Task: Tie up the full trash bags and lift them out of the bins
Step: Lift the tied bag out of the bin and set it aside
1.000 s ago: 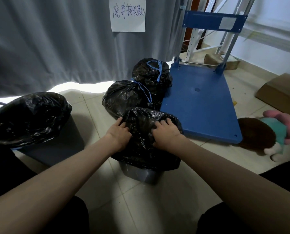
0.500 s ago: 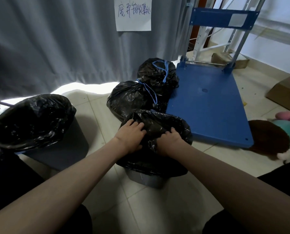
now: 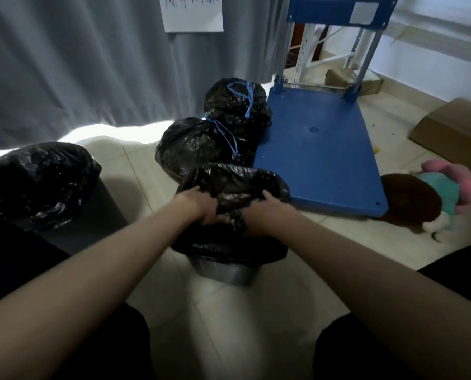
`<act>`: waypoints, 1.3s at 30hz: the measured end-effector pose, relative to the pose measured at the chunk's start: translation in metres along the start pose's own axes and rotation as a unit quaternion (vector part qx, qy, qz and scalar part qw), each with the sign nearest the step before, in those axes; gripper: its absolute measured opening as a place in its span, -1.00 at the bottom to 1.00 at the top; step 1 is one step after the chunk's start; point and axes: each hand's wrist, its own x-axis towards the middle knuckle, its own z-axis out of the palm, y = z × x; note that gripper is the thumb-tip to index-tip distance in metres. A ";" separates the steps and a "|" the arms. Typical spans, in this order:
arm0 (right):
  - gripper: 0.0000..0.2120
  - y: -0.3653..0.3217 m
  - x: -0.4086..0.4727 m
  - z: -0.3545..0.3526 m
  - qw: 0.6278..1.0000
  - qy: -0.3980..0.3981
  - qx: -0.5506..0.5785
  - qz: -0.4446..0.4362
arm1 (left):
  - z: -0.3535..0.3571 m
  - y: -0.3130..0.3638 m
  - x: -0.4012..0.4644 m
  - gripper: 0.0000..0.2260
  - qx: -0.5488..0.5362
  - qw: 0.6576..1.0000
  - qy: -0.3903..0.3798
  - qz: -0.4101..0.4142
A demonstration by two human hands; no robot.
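Observation:
A black trash bag (image 3: 237, 185) fills a small grey bin (image 3: 229, 274) on the tiled floor in front of me. My left hand (image 3: 198, 205) grips the bag's near edge on the left. My right hand (image 3: 267, 212) grips the same edge on the right, with bunched plastic between the two hands. At the left stands a larger dark bin (image 3: 102, 209) lined with another black bag (image 3: 39, 182), its mouth loose. Behind the small bin lie two tied black bags (image 3: 196, 144) (image 3: 237, 105) with blue drawstrings.
A blue platform trolley (image 3: 319, 149) lies just right of the bags, its handle upright at the back. A plush toy (image 3: 432, 198) and a cardboard box (image 3: 453, 130) are at the right. A grey curtain (image 3: 78, 64) with a paper sign (image 3: 193, 12) closes the back.
Both hands slid from the top of the bag toward its near edge and closed on the plastic, gathering it between them. The view dipped slightly downward.

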 end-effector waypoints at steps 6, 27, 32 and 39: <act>-0.61 0.003 -0.033 -0.019 0.984 -0.007 0.175 -0.027 | -0.024 -0.006 -0.038 -0.70 -0.231 0.965 -0.065 0.109; -0.64 0.006 -0.050 0.010 0.978 0.179 -0.069 0.082 | 0.010 0.014 -0.081 -0.50 -0.186 0.976 0.043 0.103; -0.74 0.008 -0.054 0.017 0.981 0.149 0.050 0.110 | 0.010 0.027 -0.088 -0.69 -0.145 0.976 0.093 0.133; -0.80 -0.003 -0.040 0.021 0.972 0.206 0.084 0.069 | 0.013 0.025 -0.105 -0.73 -0.080 0.981 0.138 0.112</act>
